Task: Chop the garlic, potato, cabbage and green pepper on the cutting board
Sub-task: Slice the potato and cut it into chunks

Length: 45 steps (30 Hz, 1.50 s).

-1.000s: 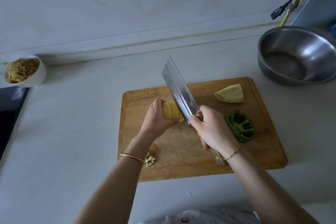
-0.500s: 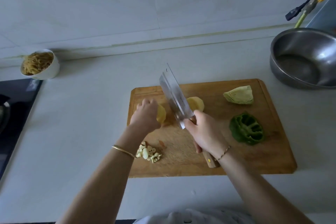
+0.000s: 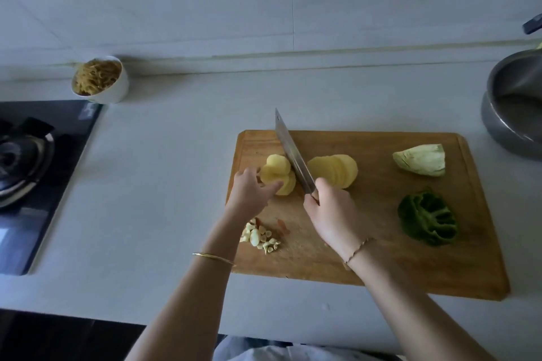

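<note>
**Op:** Where does it all lie?

**Spotter:** The potato is in two lots on the far-left part of the cutting board [image 3: 440, 267]. The left slices [image 3: 277, 174] are under your left hand [image 3: 249, 193], fingers laid out fairly straight on them, not curled round. The right slices [image 3: 334, 174] are fanned on the other side of the cleaver [image 3: 290, 152]. Your right hand [image 3: 331, 214] is wrapped round the handle, with the blade standing between the lots. Chopped garlic [image 3: 259, 237] is near the left edge. The cabbage [image 3: 421, 160] and green pepper [image 3: 426, 218] are on the right, uncut by the look of them.

**Op:** And to cut well?

**Spotter:** My read: shingle the left slices flat, tuck your fingertips under and keep your knuckles to the blade. That lot sits close to the board's left edge, so draw it inward. There is open wood in the near middle. The steel bowl [image 3: 513, 114] stands off the far-right corner, well apart from your arm.
</note>
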Tool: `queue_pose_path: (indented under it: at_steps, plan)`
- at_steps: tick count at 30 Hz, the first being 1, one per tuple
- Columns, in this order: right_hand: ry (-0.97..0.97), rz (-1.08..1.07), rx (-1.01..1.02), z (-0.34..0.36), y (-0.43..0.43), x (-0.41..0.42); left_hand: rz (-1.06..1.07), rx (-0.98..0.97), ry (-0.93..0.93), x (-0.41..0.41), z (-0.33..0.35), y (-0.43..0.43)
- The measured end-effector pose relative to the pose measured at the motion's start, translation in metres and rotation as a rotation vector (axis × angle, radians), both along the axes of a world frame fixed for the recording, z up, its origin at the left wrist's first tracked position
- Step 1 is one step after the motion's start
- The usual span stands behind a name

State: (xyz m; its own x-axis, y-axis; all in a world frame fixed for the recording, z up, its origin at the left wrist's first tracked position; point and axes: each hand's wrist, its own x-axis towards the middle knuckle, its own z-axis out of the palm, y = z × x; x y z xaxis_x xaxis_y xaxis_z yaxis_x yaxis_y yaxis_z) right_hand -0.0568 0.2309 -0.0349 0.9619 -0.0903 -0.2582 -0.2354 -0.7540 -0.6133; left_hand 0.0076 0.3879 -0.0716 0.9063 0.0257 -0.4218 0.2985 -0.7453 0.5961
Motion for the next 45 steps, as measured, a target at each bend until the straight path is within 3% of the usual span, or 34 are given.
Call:
queue_pose_path:
  at_steps: [5,12,19,25,29,33,36,45]
  plan:
    - [-0.029,0.037,-0.134,-0.001,0.000,-0.009,-0.103,0.090,-0.081,0.008,-0.003,0.001]
    - [0.035,-0.033,-0.026,0.006,-0.001,-0.012,-0.353,0.198,-0.139,0.039,0.011,-0.012]
    - [0.015,-0.110,0.027,0.013,-0.003,-0.024,-0.429,0.254,-0.169,0.052,0.019,-0.026]
    - [0.024,-0.156,0.057,0.013,-0.006,-0.031,-0.444,0.185,-0.224,0.048,0.021,-0.033]
    - [0.062,-0.177,0.119,0.013,-0.008,-0.035,-0.286,0.014,-0.259,0.044,0.023,-0.024]
    - [0.004,-0.229,0.206,0.018,-0.001,-0.036,0.189,-0.272,-0.214,0.023,0.024,0.009]
    - [0.012,-0.186,0.287,0.021,0.014,-0.031,0.419,-0.357,-0.129,0.001,0.020,0.027]
    - [0.056,-0.131,0.271,0.008,0.041,-0.018,0.308,-0.268,-0.132,-0.014,0.004,0.031]
